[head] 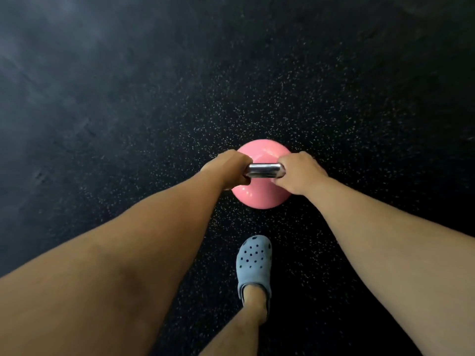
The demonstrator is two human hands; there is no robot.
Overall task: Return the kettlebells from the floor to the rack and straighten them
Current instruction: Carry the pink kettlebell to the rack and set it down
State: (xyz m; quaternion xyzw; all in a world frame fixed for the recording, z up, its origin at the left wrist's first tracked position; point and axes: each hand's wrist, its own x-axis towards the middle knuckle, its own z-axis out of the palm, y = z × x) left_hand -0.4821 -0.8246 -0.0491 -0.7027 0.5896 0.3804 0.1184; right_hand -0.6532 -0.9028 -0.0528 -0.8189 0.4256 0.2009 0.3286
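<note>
A pink kettlebell (261, 196) with a shiny metal handle sits below me, seen from straight above over the black speckled floor. My left hand (230, 167) is closed around the left end of the handle. My right hand (298, 172) grips the right end. Both arms reach straight down to it. Whether the kettlebell rests on the floor or hangs just above it cannot be told. No rack is in view.
My foot in a grey-blue clog (254, 265) stands just behind the kettlebell. Black rubber flooring (128, 98) with pale flecks fills the rest of the view.
</note>
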